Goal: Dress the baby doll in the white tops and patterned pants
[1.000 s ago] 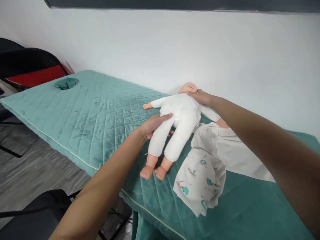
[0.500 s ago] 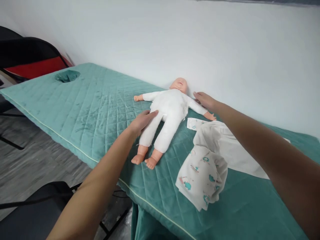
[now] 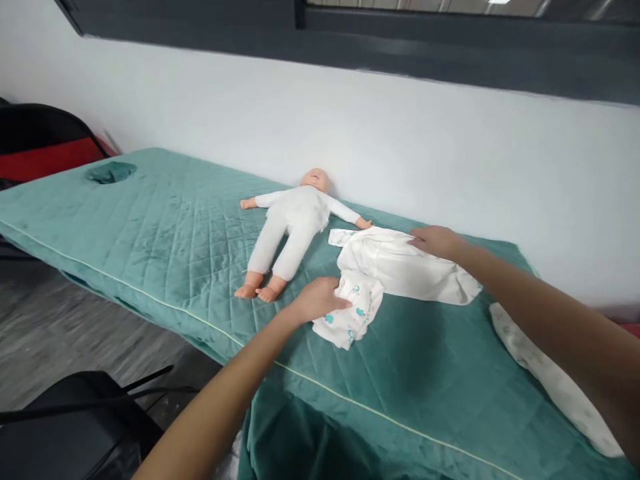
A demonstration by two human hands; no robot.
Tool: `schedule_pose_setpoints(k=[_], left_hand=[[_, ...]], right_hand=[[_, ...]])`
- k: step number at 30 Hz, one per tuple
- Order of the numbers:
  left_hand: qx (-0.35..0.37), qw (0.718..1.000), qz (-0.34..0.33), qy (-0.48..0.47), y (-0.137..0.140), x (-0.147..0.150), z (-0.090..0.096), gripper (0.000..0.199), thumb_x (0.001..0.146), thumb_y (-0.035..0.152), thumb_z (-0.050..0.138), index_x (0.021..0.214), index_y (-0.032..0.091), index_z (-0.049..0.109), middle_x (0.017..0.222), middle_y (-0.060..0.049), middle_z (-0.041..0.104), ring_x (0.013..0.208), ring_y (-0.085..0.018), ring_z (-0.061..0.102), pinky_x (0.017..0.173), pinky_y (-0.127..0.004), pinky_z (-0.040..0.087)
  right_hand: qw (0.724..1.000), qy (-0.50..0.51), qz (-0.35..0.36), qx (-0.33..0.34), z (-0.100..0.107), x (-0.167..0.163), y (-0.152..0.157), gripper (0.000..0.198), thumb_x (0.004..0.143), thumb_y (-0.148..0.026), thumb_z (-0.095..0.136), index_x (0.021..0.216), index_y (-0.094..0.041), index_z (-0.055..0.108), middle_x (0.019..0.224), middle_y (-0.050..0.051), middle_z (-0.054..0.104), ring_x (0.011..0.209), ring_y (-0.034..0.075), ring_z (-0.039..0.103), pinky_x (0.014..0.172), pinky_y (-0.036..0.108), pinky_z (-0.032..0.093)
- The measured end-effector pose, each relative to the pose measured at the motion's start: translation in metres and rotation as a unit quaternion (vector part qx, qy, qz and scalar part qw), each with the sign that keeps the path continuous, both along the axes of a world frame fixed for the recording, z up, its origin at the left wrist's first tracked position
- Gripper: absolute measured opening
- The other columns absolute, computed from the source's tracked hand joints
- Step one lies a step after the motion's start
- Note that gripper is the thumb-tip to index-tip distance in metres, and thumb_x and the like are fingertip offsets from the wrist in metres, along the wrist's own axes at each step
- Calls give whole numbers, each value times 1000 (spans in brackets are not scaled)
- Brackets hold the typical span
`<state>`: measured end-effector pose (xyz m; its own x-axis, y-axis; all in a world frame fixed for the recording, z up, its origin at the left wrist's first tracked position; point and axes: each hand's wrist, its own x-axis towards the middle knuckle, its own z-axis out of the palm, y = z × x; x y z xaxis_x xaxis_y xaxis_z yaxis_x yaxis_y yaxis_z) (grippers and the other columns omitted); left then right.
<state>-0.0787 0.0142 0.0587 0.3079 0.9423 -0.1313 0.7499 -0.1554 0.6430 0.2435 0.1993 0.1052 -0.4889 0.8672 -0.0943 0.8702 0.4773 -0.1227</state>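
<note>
A baby doll (image 3: 293, 220) with a white cloth body lies on its back, arms spread, on the green quilted bed cover (image 3: 195, 220). Just right of it is a white baby garment (image 3: 400, 267) with small green prints, partly turned inside out. My left hand (image 3: 323, 300) is closed on its folded, printed near end, thumb on top. On the far edge of the same garment, the fingers of my right hand (image 3: 437, 241) pinch the plain white cloth. The doll's hand at the right lies close to the garment's top edge.
Another white patterned cloth (image 3: 550, 380) lies under my right forearm. A white wall (image 3: 200, 113) with a dark window frame (image 3: 425, 60) runs behind the bed. Black chairs stand at the lower left (image 3: 75, 427) and far left (image 3: 45, 127). The bed has a face hole (image 3: 111, 173).
Both hands have left the doll's sides and come to the garment, each taking hold of it. The view has swung right and up; the doll lies in the same pose.
</note>
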Motion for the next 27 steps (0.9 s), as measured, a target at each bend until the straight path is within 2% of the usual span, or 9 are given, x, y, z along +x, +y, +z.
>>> schedule_pose_setpoints(k=[3, 6, 8, 10, 14, 17, 20, 24, 27], left_hand=[[134, 987, -65, -63, 1, 29, 16, 22, 90, 38, 64, 89, 16, 67, 93, -6, 69, 89, -21, 63, 79, -31, 48], [294, 948, -102, -61, -4, 62, 41, 15, 92, 26, 60, 101, 21, 71, 110, -8, 67, 108, -23, 58, 94, -37, 46], [379, 919, -110, -23, -6, 83, 57, 21, 89, 14, 58, 101, 24, 72, 129, -9, 61, 123, -26, 52, 104, -42, 42], [412, 899, -147, 8, -7, 104, 68, 31, 85, 4, 52, 99, 25, 71, 133, -6, 60, 126, -24, 52, 108, -42, 39], [417, 882, -201, 81, -7, 139, 87, 30, 88, 6, 47, 102, 24, 67, 104, -3, 69, 92, -17, 63, 82, -31, 45], [482, 842, -185, 154, -12, 158, 103, 25, 88, 7, 47, 100, 21, 64, 103, -7, 66, 88, -19, 61, 71, -30, 42], [549, 803, -156, 173, -21, 165, 121, 24, 90, 9, 45, 100, 21, 63, 98, -7, 65, 86, -20, 60, 70, -32, 42], [611, 783, -49, 107, -33, 164, 133, 24, 95, 22, 46, 112, 25, 63, 92, -7, 65, 84, -22, 59, 73, -35, 43], [611, 790, 2, 45, -49, 169, 128, 26, 95, 29, 51, 117, 26, 63, 92, -7, 64, 85, -22, 59, 78, -39, 44]], right_hand=[[995, -4, 80, 59, 30, -4, -43, 41, 103, -46, 36, 117, -27, 69, 116, 6, 71, 104, 28, 65, 83, 38, 47], [982, 50, 153, 96, 56, 0, -92, 40, 103, -41, 37, 119, -25, 70, 115, 6, 72, 103, 25, 67, 83, 35, 49], [972, 97, 194, 88, 70, 10, -127, 38, 101, -34, 38, 120, -26, 71, 110, 6, 74, 99, 22, 68, 82, 33, 49], [967, 124, 207, 77, 80, 25, -160, 38, 101, -32, 39, 120, -27, 71, 103, 5, 74, 93, 21, 68, 79, 32, 49], [980, 145, 131, 46, 89, 65, -210, 35, 100, -34, 44, 126, -29, 67, 107, 5, 74, 94, 23, 67, 80, 35, 50], [986, 164, 16, 12, 89, 94, -235, 41, 95, -37, 52, 136, -31, 58, 114, 5, 72, 86, 23, 67, 75, 35, 51], [982, 179, -62, 1, 87, 109, -258, 50, 92, -38, 58, 140, -29, 51, 105, 4, 72, 71, 20, 65, 66, 33, 49], [971, 221, -87, 21, 80, 96, -288, 45, 94, -37, 55, 137, -24, 52, 94, 7, 72, 83, 28, 68, 72, 37, 50], [925, 362, -114, 14, 69, 70, -300, 52, 95, -41, 57, 143, -25, 47, 114, 8, 71, 103, 30, 67, 86, 43, 54]])
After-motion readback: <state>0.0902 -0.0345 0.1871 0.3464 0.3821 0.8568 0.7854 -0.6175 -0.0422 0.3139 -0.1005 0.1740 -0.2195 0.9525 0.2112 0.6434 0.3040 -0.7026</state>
